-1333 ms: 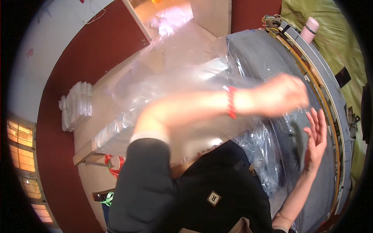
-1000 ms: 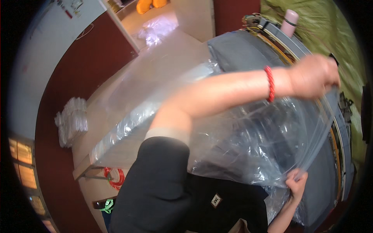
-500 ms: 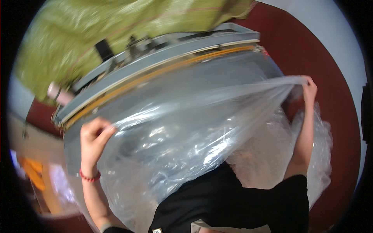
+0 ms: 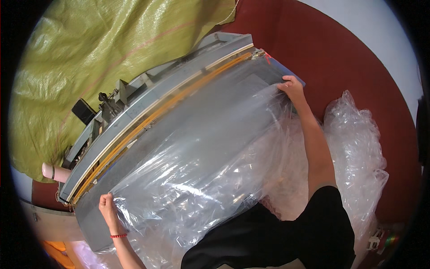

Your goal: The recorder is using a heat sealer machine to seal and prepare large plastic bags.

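Note:
A wide sheet of clear plastic film (image 4: pixel 192 179) stretches over a grey tabletop (image 4: pixel 89 224) in front of me. My left hand (image 4: pixel 107 207), with a red bead bracelet on the wrist, is closed on the film's near-left corner. At the far right, my right hand (image 4: pixel 292 88) pinches the opposite corner close to the table's edge. Between the two hands the film's upper edge runs taut and lies low over the grey surface. Its lower part falls in shiny wrinkles toward my body.
Along the table's far side runs a long grey metal bar (image 4: pixel 156 96) with an orange strip (image 4: pixel 179 94). A pink bottle (image 4: pixel 56 172) and a black box (image 4: pixel 83 111) are beyond it. Yellow-green woven sheeting (image 4: pixel 112 40) hangs behind. Crumpled plastic (image 4: pixel 354 148) heaps at the right on the red floor (image 4: pixel 331 58).
Both hands have come down toward the tabletop with the film, the left one nearer to me. The film's edge now lies lower and flatter. My view has turned.

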The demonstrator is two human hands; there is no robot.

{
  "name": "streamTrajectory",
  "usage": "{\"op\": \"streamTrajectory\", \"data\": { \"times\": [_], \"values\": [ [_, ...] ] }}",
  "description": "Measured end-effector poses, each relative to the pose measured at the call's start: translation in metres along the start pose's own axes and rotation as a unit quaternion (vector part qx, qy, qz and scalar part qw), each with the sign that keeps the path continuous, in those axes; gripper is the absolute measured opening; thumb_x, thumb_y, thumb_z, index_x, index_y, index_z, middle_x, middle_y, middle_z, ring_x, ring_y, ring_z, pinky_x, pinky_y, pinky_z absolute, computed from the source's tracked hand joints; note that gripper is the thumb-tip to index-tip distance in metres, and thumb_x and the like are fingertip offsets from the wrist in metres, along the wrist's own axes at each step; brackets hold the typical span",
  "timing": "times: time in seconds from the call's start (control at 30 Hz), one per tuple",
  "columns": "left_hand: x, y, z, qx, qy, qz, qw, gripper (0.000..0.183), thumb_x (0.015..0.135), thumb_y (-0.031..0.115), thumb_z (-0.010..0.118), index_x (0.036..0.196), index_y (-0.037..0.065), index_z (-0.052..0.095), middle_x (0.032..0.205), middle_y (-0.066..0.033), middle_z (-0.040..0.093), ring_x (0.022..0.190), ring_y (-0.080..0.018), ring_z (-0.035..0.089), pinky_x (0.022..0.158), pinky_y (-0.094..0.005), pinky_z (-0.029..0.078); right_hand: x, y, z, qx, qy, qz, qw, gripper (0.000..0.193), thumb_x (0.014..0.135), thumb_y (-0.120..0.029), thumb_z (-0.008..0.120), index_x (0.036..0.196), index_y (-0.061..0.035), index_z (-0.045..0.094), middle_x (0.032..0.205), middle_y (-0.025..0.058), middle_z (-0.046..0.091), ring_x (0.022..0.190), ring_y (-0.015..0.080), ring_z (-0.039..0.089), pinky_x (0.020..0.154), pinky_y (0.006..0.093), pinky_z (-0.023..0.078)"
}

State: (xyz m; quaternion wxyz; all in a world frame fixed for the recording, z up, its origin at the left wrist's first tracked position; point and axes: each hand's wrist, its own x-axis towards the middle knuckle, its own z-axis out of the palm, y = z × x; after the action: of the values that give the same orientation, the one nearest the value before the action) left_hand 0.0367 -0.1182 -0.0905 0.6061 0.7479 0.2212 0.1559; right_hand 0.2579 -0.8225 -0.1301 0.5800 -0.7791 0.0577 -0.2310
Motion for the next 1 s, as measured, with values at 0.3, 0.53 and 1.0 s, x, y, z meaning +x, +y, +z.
{"op": "streamTrajectory", "data": {
  "times": [0.3,0.53,1.0],
  "values": [
    [-0.001,-0.008,-0.016,-0.197,0.036,0.076,0.977,0.018,0.083,0.018,0.056,0.069,0.012,0.046,0.061,0.0083,0.038,0.053,-0.0007,0.029,0.047,-0.0166,0.021,0.003,-0.064,0.015,0.045,-0.048,-0.019,0.998,0.071,0.066,-0.011,0.072,0.125,-0.0008,0.034,0.086,0.0081,0.061,0.073,0.0104,0.055,0.062,0.022,0.044],
    [0.003,-0.026,-0.047,-0.024,-0.003,0.065,0.998,0.018,0.083,0.015,0.057,0.068,0.01,0.048,0.061,0.0088,0.038,0.055,0.0,0.027,0.048,-0.0164,0.02,-0.037,-0.025,0.005,-0.065,-0.03,0.027,0.997,0.07,0.06,-0.005,0.073,0.122,-0.0025,0.039,0.082,0.0065,0.059,0.071,0.0118,0.054,0.062,0.0224,0.045],
    [0.006,-0.039,-0.059,-0.077,0.017,0.084,0.993,0.017,0.083,0.019,0.057,0.071,0.011,0.049,0.063,0.0084,0.039,0.057,-0.0013,0.031,0.051,-0.0155,0.023,-0.055,-0.104,-0.007,-0.49,-0.072,0.015,0.869,0.03,0.062,-0.028,0.072,0.077,-0.0048,0.063,0.07,0.0093,0.059,0.066,0.0223,0.058,0.061,0.033,0.045]
  ]
}}
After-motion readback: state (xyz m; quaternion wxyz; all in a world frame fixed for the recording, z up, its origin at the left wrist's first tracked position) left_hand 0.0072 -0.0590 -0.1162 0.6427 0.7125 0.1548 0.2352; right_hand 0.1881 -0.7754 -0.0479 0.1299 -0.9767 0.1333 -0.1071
